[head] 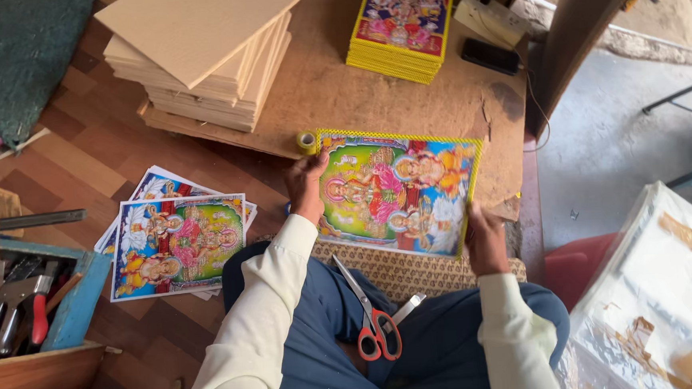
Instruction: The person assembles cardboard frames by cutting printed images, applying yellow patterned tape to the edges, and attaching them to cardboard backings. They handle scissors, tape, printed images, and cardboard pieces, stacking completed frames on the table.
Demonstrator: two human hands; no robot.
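Observation:
I hold a colourful printed picture (398,190) with a yellow border flat over a low work surface in front of my lap. My left hand (307,182) grips its left edge, thumb on top. Gripping the lower right corner is my right hand (485,238). A small roll of yellowish tape (307,142) lies just above my left hand. Red-handled scissors (369,317) rest on my lap, blades pointing up toward the picture.
Loose prints (174,243) lie on the floor at left. A stack of pale boards (201,55) and a yellow-edged stack of prints (404,24) sit on the brown board (331,83). A blue tool tray (16,299) is far left; plastic-wrapped sheets (664,295) lie at right.

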